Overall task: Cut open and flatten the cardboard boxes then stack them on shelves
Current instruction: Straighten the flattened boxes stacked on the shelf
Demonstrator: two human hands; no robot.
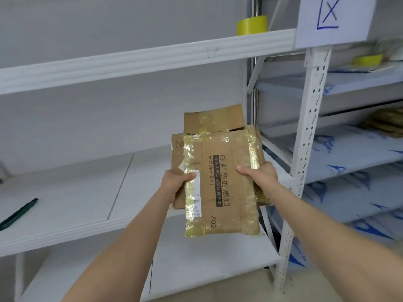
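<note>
A flattened brown cardboard box [224, 188], wrapped in shiny yellowish tape and printed with dark characters, hangs in the air in front of the middle white shelf [87, 192]. A second flattened piece [213, 120] sticks out behind its far end. My left hand [176, 182] grips the stack's left edge, thumb on top near a white label. My right hand [259, 173] grips the right edge, thumb on top, fingers hidden underneath.
A dark green pen-like tool [18, 213] lies on the middle shelf at the left. A yellow tape roll [251, 25] stands on the upper shelf. To the right, another rack [309, 127] holds flattened cardboard [386, 123] and a tape roll [368, 59].
</note>
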